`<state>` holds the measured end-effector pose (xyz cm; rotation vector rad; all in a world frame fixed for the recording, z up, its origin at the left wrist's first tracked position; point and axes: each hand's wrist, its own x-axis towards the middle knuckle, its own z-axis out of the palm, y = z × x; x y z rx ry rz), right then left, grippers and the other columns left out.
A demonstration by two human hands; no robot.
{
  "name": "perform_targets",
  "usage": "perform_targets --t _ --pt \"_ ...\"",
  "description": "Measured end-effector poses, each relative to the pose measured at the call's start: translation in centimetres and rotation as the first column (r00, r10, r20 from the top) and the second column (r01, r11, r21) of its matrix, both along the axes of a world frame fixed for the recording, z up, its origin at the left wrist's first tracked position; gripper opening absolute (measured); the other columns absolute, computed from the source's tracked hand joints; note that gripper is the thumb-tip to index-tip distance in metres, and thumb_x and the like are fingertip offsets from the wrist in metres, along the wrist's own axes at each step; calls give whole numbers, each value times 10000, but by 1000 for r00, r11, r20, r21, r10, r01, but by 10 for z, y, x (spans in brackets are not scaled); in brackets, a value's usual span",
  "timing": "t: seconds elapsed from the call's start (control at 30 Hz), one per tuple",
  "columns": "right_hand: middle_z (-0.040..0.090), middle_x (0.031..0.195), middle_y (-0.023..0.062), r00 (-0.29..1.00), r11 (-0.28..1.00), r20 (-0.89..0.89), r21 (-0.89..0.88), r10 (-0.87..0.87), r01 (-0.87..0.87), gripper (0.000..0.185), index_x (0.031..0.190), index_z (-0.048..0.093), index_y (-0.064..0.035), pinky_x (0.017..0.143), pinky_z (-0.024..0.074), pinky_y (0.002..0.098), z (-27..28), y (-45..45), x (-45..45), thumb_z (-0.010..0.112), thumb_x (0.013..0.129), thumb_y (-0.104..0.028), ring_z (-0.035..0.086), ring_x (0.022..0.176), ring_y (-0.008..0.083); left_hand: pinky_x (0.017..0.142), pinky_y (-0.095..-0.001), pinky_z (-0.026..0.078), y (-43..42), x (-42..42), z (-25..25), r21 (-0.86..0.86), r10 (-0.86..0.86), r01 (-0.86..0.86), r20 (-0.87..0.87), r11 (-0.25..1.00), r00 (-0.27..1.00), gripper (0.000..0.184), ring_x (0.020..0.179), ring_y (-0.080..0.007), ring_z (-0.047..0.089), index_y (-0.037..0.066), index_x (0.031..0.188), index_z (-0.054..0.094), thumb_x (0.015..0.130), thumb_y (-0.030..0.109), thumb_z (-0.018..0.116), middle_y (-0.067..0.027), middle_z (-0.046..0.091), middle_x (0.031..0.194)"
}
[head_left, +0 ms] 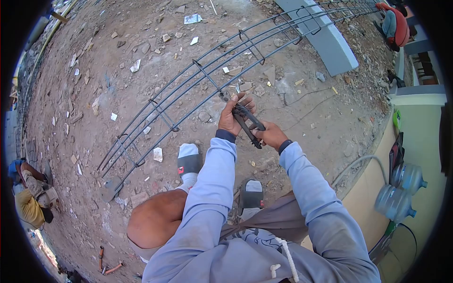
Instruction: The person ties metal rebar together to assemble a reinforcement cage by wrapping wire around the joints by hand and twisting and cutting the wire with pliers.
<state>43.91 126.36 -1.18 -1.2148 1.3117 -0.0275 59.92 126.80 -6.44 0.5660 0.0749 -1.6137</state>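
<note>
A pair of dark pincers (246,120) is between my hands, over the dirt just below a long rebar cage (207,78). My right hand (270,135) is closed round the handles. My left hand (232,115) is at the jaw end, its thumb and fingers pinched near the cage's lower bar. Thin wire (225,95) shows by my left fingertips, beside that bar. Square stirrups (163,113) cross the cage's long bars, which run from the lower left to the upper right.
A grey beam (325,42) lies under the cage. One person (395,26) is at the upper right, another (35,198) at the left edge. Water bottles (394,203) and a hose (363,159) are at the right. A hammer (101,258) lies lower left.
</note>
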Motion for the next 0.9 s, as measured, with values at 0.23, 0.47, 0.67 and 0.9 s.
perform_targets --t 0.23,0.47,0.67,0.9 --pt "599 706 61 996 975 84 224 -16 -3 245 922 597 -11 433 394 266 12 -13 -1 602 847 -245 518 488 121 829 -442 519 -2 2 0 0 11 -11 -43 1000 999 403 937 -268 631 45 1153 535 870 328 586 -168 635 1028" --pt "616 853 161 980 989 -155 -52 129 -138 463 1035 565 13 556 453 328 24 -10 3 657 791 -369 582 638 226 747 -440 496 -11 1 1 -63 -13 5 -125 998 992 267 685 -212 584 112 817 533 916 359 516 -38 563 686" --pt "525 1107 214 781 684 -624 -560 22 -467 621 1206 450 24 814 419 451 33 27 17 665 735 -320 539 985 342 666 -396 461 -25 -11 11 204 85 -89 28 975 996 330 623 -205 549 134 738 476 924 406 486 -25 522 631" --pt "568 1004 228 738 729 -665 -561 -114 -393 501 1175 482 20 828 423 474 15 23 28 577 709 -135 563 952 387 551 -330 437 -37 -24 19 399 147 -248 268 883 952 341 546 -187 507 124 725 465 905 408 524 -27 508 609"
